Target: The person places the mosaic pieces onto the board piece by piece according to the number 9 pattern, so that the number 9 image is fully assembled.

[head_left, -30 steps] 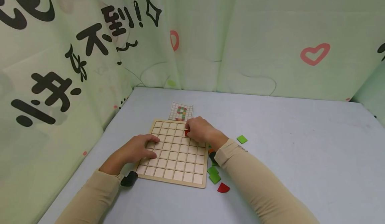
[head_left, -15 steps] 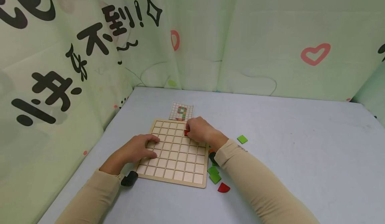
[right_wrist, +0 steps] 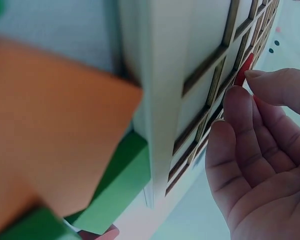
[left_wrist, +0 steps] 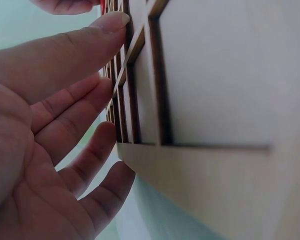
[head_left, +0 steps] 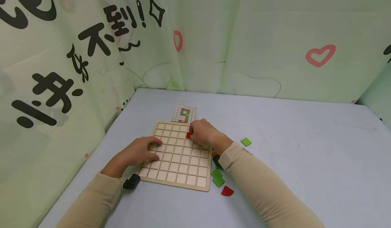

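Note:
A wooden grid board (head_left: 174,158) lies on the table in the head view. My right hand (head_left: 204,132) is over its upper right part and pinches a small red tile (head_left: 188,135) between thumb and fingers. In the right wrist view the red tile (right_wrist: 244,71) stands tilted against the grid, its lower end at the fingertips. The left hand (head_left: 138,151) rests on the board's left side, thumb and fingers spread. Its fingertips touch the frame and grid in the left wrist view. Part of the red tile is hidden by the right hand.
A printed pattern card (head_left: 183,113) lies behind the board. Right of it are several green tiles (head_left: 218,178), a red quarter-round piece (head_left: 227,191) and an orange tile (right_wrist: 60,125), partly under the right wrist. One green tile (head_left: 246,141) lies farther off. A curtain (head_left: 259,44) hangs behind.
The red tile has shifted slightly left at the right fingertips, and more of it shows. The left hand and the board keep their places.

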`<state>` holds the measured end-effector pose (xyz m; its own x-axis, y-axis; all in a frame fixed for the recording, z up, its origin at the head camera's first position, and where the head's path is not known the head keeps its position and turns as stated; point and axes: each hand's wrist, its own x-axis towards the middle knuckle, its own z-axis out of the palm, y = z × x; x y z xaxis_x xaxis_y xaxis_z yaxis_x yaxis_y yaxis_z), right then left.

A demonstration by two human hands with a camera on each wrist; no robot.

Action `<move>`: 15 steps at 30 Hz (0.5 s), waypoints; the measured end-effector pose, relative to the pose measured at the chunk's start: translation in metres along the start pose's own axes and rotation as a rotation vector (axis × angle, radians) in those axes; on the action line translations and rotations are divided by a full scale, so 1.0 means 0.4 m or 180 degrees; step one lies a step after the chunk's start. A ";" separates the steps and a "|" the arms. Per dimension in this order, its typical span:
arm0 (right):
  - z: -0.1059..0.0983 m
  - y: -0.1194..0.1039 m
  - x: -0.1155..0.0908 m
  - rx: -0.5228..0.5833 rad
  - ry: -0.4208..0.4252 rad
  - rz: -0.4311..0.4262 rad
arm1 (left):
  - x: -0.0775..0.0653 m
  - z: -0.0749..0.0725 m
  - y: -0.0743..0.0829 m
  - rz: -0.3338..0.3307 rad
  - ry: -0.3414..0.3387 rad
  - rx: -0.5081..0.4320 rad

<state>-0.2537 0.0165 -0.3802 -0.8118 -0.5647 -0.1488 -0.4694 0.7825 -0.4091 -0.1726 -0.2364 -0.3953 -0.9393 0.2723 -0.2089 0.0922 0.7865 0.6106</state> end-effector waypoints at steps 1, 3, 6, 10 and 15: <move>0.000 0.000 0.000 0.0007 -0.0004 0.0010 | 0.000 0.000 0.001 -0.0005 0.0003 0.0002; 0.000 -0.001 -0.001 0.0010 -0.0012 0.0025 | 0.000 0.000 0.002 -0.0016 0.0009 0.0015; 0.001 -0.001 -0.002 0.0014 -0.0030 0.0029 | -0.001 0.001 0.003 -0.0039 0.0018 0.0011; 0.001 -0.001 -0.003 0.0027 -0.0032 -0.0005 | 0.000 0.001 0.004 -0.0080 0.0020 0.0013; 0.000 0.001 -0.006 0.0013 -0.0011 -0.0053 | 0.000 0.002 0.004 -0.0094 0.0023 0.0025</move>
<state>-0.2519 0.0180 -0.3800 -0.8027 -0.5785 -0.1449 -0.4814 0.7719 -0.4151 -0.1723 -0.2348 -0.3949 -0.9440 0.2449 -0.2211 0.0670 0.7986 0.5982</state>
